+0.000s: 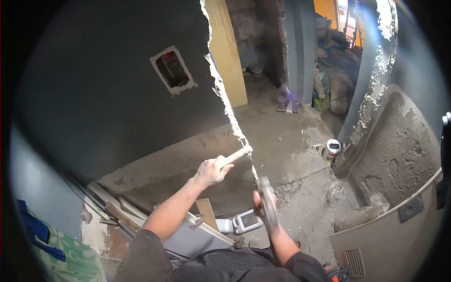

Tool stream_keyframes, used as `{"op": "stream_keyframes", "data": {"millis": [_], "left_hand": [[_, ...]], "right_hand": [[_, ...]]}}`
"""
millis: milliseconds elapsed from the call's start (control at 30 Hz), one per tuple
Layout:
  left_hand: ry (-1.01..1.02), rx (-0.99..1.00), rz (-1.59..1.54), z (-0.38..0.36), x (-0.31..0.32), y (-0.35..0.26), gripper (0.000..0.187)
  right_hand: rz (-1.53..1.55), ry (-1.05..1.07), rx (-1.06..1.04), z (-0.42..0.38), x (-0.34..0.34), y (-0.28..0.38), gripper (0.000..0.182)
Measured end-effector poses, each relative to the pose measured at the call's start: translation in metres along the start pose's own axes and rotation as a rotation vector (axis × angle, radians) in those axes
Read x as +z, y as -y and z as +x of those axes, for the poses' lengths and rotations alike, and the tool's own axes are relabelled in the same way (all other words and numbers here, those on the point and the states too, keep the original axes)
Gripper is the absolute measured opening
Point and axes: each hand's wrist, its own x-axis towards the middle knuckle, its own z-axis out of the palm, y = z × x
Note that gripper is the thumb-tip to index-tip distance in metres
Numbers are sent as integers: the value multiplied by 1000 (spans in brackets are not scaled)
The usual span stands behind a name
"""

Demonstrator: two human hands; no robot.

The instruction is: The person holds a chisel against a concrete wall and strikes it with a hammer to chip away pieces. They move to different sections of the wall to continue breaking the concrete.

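My left hand (211,172) is wrapped round a thick, pale chisel-like rod (236,155). The rod's far end is right at the broken white edge (224,96) of the dark grey wall (117,94). Lower and to the right, my right hand (261,204) is closed on a grey hammer-like tool (269,204), smeared by motion. This tool stands roughly upright in view, near the lower end of the broken edge and apart from the rod.
An electrical box recess (174,69) is cut into the wall. Below are a white-framed work lamp (248,221) and leaning boards (204,235). To the right stand a white-topped can (333,147), a coiled cable (335,193) and a curved panel (385,235). Filled sacks (339,89) lie beyond.
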Motion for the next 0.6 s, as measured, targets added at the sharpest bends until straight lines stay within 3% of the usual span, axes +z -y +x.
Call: {"op": "stream_keyframes", "data": {"millis": [67, 100, 133, 167, 200, 233, 267, 333, 400, 467, 533, 600], "left_hand": [[24, -3, 13, -6, 2, -4, 20], [28, 7, 36, 0, -2, -3, 20], [10, 10, 46, 8, -5, 0, 20], [39, -16, 36, 0, -2, -1, 20], [64, -30, 27, -1, 0, -1, 20], [46, -7, 40, 1, -3, -5, 21], [43, -11, 45, 1, -4, -7, 21], [31, -40, -8, 0, -6, -9, 21], [25, -16, 1, 2, -5, -5, 22], [57, -18, 15, 2, -4, -5, 21], [64, -49, 31, 8, -3, -11, 21], [45, -69, 61, 26, -7, -8, 21]], "right_hand": [[74, -34, 145, 2, 20, -22, 7], [-143, -61, 25, -1, 12, -22, 14], [-49, -228, -24, 20, 6, 14, 6], [-146, -121, -31, 10, -4, 18, 1], [-246, -23, -45, 6, -14, 21, 5], [-292, -217, -184, 21, -21, 53, 14], [-411, -99, -144, 26, -38, 78, 21], [373, -219, -76, 17, -17, 65, 22], [486, -243, -104, 10, -7, 40, 19], [-19, 93, 231, -4, 6, -11, 14], [-157, 302, 491, 6, 10, -25, 14], [-157, -6, 257, -11, 9, -40, 12]]}}
